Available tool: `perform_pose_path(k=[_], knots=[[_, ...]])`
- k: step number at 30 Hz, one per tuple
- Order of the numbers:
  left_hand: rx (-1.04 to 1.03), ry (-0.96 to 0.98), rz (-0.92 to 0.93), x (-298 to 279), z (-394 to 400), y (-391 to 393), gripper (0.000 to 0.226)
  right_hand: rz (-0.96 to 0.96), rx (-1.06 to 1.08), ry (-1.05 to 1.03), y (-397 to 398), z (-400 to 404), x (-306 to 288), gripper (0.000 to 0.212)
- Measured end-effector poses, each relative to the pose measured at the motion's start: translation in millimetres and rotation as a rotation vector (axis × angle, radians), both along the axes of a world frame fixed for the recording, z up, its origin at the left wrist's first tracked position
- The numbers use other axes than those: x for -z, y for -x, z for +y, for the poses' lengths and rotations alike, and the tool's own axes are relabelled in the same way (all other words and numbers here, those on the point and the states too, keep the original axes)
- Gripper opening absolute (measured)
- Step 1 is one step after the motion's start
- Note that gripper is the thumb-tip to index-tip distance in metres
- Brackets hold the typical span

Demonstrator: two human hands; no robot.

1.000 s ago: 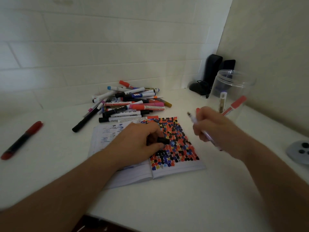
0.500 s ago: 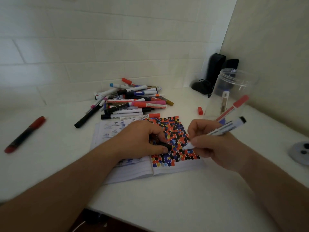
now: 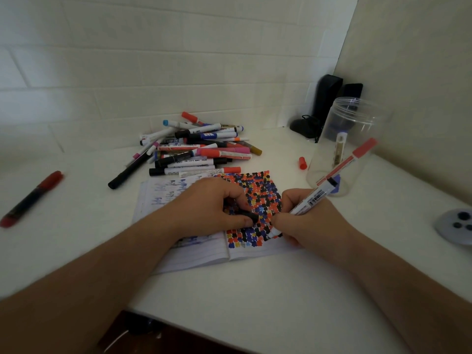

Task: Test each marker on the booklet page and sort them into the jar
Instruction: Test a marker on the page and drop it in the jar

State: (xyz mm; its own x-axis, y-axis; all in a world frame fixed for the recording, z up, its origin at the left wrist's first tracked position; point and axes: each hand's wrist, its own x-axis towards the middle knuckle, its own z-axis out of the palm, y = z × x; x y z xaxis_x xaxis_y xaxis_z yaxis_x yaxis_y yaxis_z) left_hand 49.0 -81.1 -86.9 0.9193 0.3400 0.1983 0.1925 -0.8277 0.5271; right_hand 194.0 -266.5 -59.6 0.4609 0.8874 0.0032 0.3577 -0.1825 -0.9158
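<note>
We could not make out the marker (image 3: 310, 198) tip itself: it sat under the right hand (image 3: 310, 221), just at the lower right edge of the coloured patch on the booklet (image 3: 245, 251), which lay open at the frame's centre. That hand's fingers were wrapped around the white barrel. The left hand (image 3: 209, 208) rested on the page, fingers curled around a black cap (image 3: 246, 215) that was mostly hidden. The pile of markers (image 3: 199, 149) above the booklet overlapped too much for us to count. We counted 2 markers in the clear jar (image 3: 350, 149) at right, 1 red marker (image 3: 30, 199) alone at far left, and 1 loose red cap (image 3: 302, 163) beside the jar. A grey round thing (image 3: 457, 226) was cut off at the right edge, and dark objects (image 3: 324, 108) stood blurred in the corner.
</note>
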Motion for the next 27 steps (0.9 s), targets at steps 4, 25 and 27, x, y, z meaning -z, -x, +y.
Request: perform_pose_path(k=[4,25,27], knots=[[-0.006,0.0,0.0,0.2,-0.6,0.1,0.025,-0.004,-0.001,0.003,0.8,-0.3,0.2,0.03],[-0.015,0.006,0.005,0.2,-0.3,0.0,0.027,-0.096,-0.006,0.012,5.0,-2.2,-0.2,0.032],[-0.012,0.005,0.005,0.2,0.0,0.2,0.026,-0.112,0.0,0.006,5.3,-1.6,-0.1,0.032]])
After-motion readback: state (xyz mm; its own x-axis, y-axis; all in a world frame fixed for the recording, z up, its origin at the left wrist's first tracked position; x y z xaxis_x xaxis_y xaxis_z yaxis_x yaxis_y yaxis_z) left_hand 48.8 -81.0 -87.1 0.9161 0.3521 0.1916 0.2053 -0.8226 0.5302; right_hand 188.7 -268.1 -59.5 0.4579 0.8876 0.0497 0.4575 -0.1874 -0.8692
